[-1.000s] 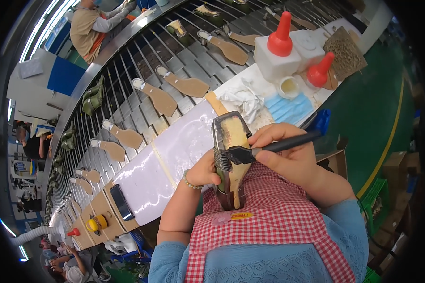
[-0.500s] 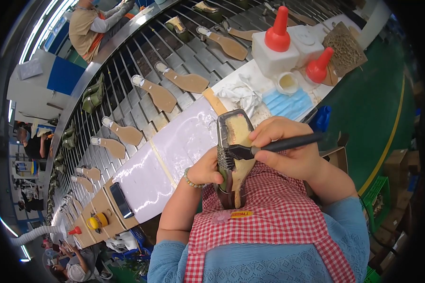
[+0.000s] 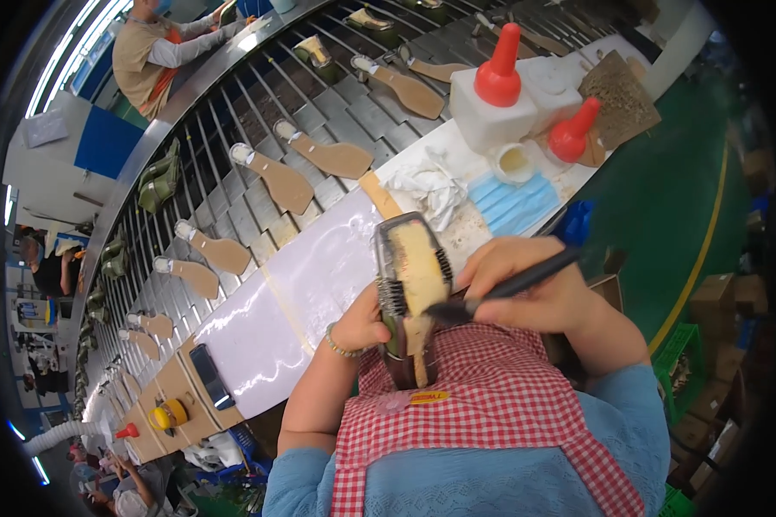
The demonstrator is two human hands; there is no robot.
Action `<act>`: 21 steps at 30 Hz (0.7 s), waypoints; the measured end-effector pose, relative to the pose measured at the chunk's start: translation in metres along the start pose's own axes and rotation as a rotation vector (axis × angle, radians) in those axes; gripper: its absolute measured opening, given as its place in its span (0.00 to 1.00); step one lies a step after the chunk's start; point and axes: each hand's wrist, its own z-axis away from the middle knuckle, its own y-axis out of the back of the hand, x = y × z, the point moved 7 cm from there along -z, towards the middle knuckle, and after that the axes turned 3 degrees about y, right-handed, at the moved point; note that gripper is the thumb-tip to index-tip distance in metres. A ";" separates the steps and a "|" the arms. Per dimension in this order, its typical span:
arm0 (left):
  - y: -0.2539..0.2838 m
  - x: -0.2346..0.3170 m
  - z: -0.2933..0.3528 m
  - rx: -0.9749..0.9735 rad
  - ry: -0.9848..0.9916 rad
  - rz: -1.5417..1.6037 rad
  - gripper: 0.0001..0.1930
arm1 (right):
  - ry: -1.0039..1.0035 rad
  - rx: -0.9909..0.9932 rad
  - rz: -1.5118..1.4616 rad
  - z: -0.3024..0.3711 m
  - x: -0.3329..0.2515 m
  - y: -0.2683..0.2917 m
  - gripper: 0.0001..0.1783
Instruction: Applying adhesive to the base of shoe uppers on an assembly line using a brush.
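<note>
Above your lap, in front of the checked apron [image 3: 483, 409], the shoe [image 3: 424, 267] sits bottom-up, pale underside facing you, toe end away from you. Left hand [image 3: 364, 323]: curled round the shoe's left side, thumb against its edge; the fingers underneath are hidden. Right hand [image 3: 550, 297]: closed, thumb and fingers pinching the black brush [image 3: 530, 275], handle slanting up to the right. Brush head is blurred at the right edge of the underside, lower half; can't tell if it's touching.

Containers: white cup [image 3: 512, 162] beyond your right hand, open, yellowish stuff inside, just beside the blue face mask [image 3: 513, 207]. Behind it, white jug [image 3: 490, 112] with a red cone top [image 3: 498, 73]; contents can't be seen. Smaller red cone [image 3: 571, 133] right of the cup. Yellow tub [image 3: 170, 414] on the cardboard, far left, contents not readable. Green crate [image 3: 681, 370] on the floor to your right, something brownish in it.
</note>
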 end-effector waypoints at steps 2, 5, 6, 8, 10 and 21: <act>0.006 -0.002 0.009 0.029 0.017 -0.074 0.56 | -0.118 0.316 -0.072 0.012 0.019 0.046 0.10; 0.018 -0.016 0.022 0.150 0.038 -0.043 0.55 | -0.245 0.651 0.358 0.026 0.040 0.116 0.11; 0.025 -0.025 0.027 0.231 0.038 0.033 0.54 | -0.284 0.669 0.498 0.028 0.053 0.130 0.12; 0.031 -0.028 0.026 0.280 0.041 0.163 0.53 | -0.327 0.629 0.646 0.031 0.080 0.145 0.12; 0.048 -0.049 0.033 0.254 0.041 0.200 0.57 | -0.368 0.586 0.782 0.030 0.094 0.152 0.12; 0.054 -0.024 0.037 0.281 -0.019 0.253 0.58 | -0.410 0.597 0.493 0.037 0.129 0.164 0.10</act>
